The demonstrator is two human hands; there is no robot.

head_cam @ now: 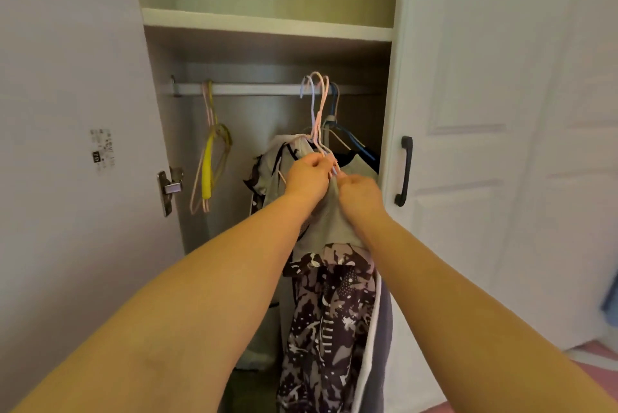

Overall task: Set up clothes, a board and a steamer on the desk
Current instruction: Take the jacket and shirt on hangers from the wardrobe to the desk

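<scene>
Head view: the clothes (329, 212) are seen inside an open wardrobe (267, 25), hung on several thin hangers (317, 105) whose hooks rise at the rail (261, 89); no desk is in sight. The hangers are pinched at their necks by the curled fingers of the left hand (309, 175), and just beside it the right hand (359, 193) is closed on the same bunch and on the pale cloth under it.

Several hooks are held together, so one could catch on the rail or on the blue hanger (354, 142) just to the right as the bunch is lifted, and a garment could slide off. The long patterned garment (329, 319) hangs low and could drag or snag on the wardrobe's edge.

Whether each hook sits on the rail or just in front of it cannot be told. The number of garments is unclear, the fingertips are hidden in cloth, and the wardrobe floor is cut off. Empty hangers (210, 158) hang at the left. Neither board nor steamer is visible.
</scene>
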